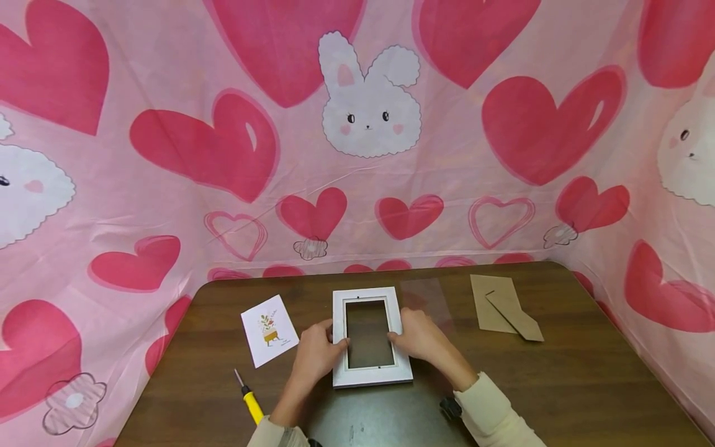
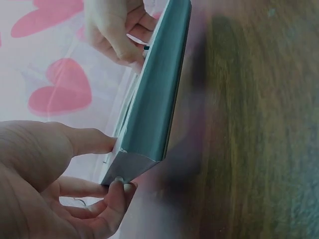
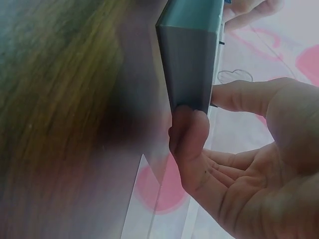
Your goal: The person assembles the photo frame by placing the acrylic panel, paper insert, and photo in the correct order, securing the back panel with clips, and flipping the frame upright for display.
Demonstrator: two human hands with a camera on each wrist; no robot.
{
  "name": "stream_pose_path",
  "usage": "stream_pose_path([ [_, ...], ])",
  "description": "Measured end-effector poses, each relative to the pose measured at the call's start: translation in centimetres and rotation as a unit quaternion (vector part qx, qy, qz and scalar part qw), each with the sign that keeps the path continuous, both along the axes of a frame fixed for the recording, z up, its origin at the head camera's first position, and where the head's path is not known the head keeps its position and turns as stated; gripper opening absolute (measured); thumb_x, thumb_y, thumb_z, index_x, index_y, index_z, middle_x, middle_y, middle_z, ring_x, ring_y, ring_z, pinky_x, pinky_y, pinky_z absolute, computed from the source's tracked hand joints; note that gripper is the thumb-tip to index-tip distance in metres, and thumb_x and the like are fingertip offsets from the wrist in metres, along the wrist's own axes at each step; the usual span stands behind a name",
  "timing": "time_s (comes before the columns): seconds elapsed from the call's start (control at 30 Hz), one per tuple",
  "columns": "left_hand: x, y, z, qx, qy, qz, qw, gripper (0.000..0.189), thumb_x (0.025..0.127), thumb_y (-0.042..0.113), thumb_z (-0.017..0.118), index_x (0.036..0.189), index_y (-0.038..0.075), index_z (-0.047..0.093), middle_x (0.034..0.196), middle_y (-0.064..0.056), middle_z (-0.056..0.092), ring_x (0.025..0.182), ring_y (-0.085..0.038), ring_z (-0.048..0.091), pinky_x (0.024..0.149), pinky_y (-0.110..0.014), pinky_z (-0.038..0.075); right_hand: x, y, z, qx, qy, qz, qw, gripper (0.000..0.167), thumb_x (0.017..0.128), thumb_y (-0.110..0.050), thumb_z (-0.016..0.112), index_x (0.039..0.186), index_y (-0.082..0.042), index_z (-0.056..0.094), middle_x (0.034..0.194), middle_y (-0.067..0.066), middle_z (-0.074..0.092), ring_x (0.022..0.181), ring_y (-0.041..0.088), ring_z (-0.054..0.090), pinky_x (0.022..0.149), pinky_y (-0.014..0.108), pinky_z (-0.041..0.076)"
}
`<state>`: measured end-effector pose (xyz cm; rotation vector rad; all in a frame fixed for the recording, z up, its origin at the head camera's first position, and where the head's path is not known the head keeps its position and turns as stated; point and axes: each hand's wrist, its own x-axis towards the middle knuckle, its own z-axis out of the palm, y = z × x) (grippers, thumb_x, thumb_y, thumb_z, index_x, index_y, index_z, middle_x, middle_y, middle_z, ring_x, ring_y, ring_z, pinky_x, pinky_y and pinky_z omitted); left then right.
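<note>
Both hands grip a white picture frame [image 1: 373,377] at the middle of the table, its centre opening showing the dark tabletop. My left hand [image 1: 317,349] pinches the left side, thumb on the upper face. On the opposite side my right hand [image 1: 422,335] does the same; in the right wrist view its bent fingers [image 3: 189,132] press the frame's outer side wall [image 3: 187,69]. The left wrist view shows the left thumb [image 2: 94,141] at a corner of the frame [image 2: 154,94]. In both wrist views the frame appears slightly raised off the wood.
A white card [image 1: 270,329] with a plant drawing lies left of the frame. Nearer stands a yellow-handled screwdriver [image 1: 252,405], lying flat. A clear sheet [image 1: 432,298] lies behind the right hand. Farther right is a brown backing board [image 1: 485,310] with a stand leg [image 1: 516,318].
</note>
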<state>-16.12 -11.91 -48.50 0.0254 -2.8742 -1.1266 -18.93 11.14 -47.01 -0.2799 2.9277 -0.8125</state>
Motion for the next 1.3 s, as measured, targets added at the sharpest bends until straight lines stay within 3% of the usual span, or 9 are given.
stream_pose_path([
  [0.2, 0.6, 0.3, -0.1, -0.009, 0.013, 0.0, 0.9999, 0.034, 0.084, 0.02, 0.085, 0.108, -0.001, 0.075, 0.07, -0.004, 0.066, 0.064, -0.015, 0.054, 0.058, -0.03, 0.043, 0.8, 0.3, 0.3, -0.008, 0.001, 0.008, 0.9999, 0.03, 0.086, -0.019, 0.083, 0.078, -0.001, 0.061, 0.066, 0.004, 0.053, 0.06, 0.019, 0.048, 0.054, 0.034, 0.041],
  [0.43, 1.7, 0.8, 0.0, -0.007, 0.011, 0.007, 0.9999, 0.036, 0.082, 0.021, 0.085, 0.109, 0.0, 0.076, 0.071, -0.002, 0.064, 0.065, -0.014, 0.054, 0.059, -0.03, 0.043, 1.8, 0.9, 0.4, -0.013, 0.005, 0.014, 0.9998, 0.031, 0.085, -0.018, 0.084, 0.074, -0.005, 0.058, 0.065, 0.001, 0.049, 0.059, 0.017, 0.045, 0.053, 0.033, 0.038],
  [0.73, 3.0, 1.5, -0.5, -0.001, 0.015, -0.014, 0.9998, 0.033, 0.082, 0.017, 0.085, 0.107, -0.001, 0.074, 0.07, -0.002, 0.064, 0.064, -0.013, 0.053, 0.058, -0.029, 0.043, 3.1, 1.6, 0.2, -0.018, -0.022, 0.003, 0.9996, 0.029, 0.085, -0.019, 0.084, 0.078, -0.006, 0.058, 0.068, 0.001, 0.05, 0.059, 0.017, 0.047, 0.052, 0.032, 0.037],
  [1.0, 4.2, 2.0, -1.0, -0.017, 0.026, -0.007, 0.9995, 0.035, 0.079, 0.017, 0.087, 0.106, 0.0, 0.074, 0.073, -0.002, 0.064, 0.067, -0.014, 0.055, 0.061, -0.031, 0.045, 4.3, 1.9, 0.1, -0.008, -0.02, 0.005, 0.9997, 0.029, 0.084, -0.019, 0.086, 0.08, -0.005, 0.06, 0.069, 0.002, 0.056, 0.061, 0.019, 0.051, 0.054, 0.036, 0.042],
  [1.3, 5.2, 2.0, -0.7, -0.02, 0.024, -0.018, 0.9994, 0.028, 0.079, 0.019, 0.086, 0.098, 0.005, 0.073, 0.071, 0.0, 0.064, 0.067, -0.014, 0.056, 0.059, -0.031, 0.044, 5.2, 2.3, -0.2, -0.017, -0.025, 0.014, 0.9995, 0.029, 0.084, -0.019, 0.085, 0.077, -0.008, 0.059, 0.067, 0.001, 0.056, 0.06, 0.017, 0.052, 0.053, 0.034, 0.042],
])
